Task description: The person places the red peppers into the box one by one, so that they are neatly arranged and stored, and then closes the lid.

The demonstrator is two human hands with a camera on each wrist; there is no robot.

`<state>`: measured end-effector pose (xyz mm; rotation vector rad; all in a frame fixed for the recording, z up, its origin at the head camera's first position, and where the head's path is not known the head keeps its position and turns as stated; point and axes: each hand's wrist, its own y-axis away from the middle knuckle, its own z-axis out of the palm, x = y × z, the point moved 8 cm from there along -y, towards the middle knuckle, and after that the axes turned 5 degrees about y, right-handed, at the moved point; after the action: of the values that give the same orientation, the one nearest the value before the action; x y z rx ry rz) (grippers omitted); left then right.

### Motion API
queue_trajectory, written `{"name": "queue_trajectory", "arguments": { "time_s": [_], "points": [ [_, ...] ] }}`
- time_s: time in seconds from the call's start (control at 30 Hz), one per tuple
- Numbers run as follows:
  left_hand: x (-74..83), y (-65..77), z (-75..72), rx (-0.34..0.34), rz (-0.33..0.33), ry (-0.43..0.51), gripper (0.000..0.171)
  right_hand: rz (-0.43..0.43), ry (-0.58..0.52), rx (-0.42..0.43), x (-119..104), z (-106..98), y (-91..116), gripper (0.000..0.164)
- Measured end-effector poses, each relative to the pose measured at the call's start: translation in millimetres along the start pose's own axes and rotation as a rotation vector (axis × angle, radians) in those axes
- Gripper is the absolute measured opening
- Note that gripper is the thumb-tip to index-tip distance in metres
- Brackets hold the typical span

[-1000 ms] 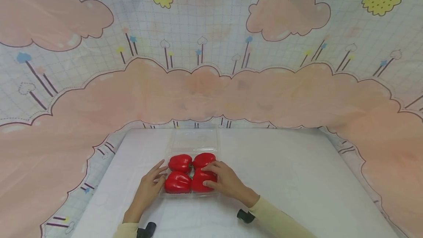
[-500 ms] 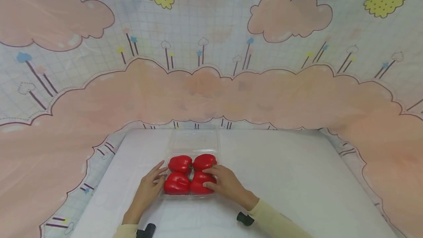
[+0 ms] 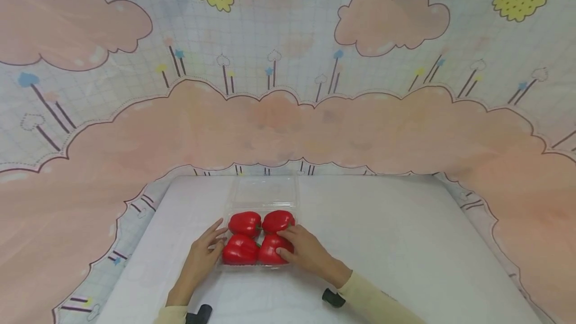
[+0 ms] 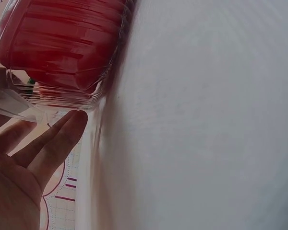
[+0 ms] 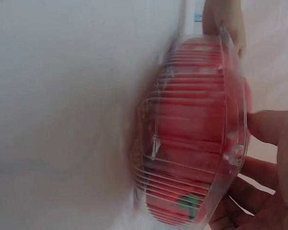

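Observation:
Several red bell peppers lie in two rows in a clear plastic clamshell box (image 3: 253,267), its lid (image 3: 264,191) folded back, away from me. My right hand (image 3: 310,251) has thumb and index finger on the front right bell pepper (image 3: 271,250), partly covering it. In the right wrist view, the thumb (image 5: 265,125) reaches over the box rim while the other fingers sit beside the wall. My left hand (image 3: 203,254) stands at the box's left side with fingers extended. In the left wrist view, its fingertips (image 4: 78,120) are right at the ribbed wall beneath a pepper (image 4: 62,43).
The box stands on a white table (image 3: 382,234) backed by a patterned cloth (image 3: 288,129). Dark wrist-worn devices show under the left wrist (image 3: 200,314) and the right wrist (image 3: 333,297).
The front right pepper has shifted slightly left and turned under my right fingers, and the front left pepper has moved a little left with it. My left hand has stayed at the box.

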<state>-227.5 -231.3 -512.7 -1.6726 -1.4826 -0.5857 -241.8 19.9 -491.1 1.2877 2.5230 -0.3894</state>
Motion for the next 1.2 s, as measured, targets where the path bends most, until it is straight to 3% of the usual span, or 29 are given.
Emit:
{"name": "queue_trajectory", "arguments": {
  "time_s": [0.57, 1.03, 1.2],
  "points": [
    [0.2, 0.5, -0.9, -0.003, -0.007, 0.007, 0.036, -0.029, -0.110, 0.121, -3.7, -26.2, 5.1, 0.039],
    [-2.9, 0.3, -0.7, -0.002, 0.002, 0.009, 0.038, -0.004, -0.271, 0.234, 11.5, -51.2, -3.2, 0.033],
    [-3.5, -0.1, -0.2, -0.004, 0.001, 0.019, 0.038, 0.024, -0.281, 0.269, 22.0, -55.7, -8.7, 0.032]
  ]
}}
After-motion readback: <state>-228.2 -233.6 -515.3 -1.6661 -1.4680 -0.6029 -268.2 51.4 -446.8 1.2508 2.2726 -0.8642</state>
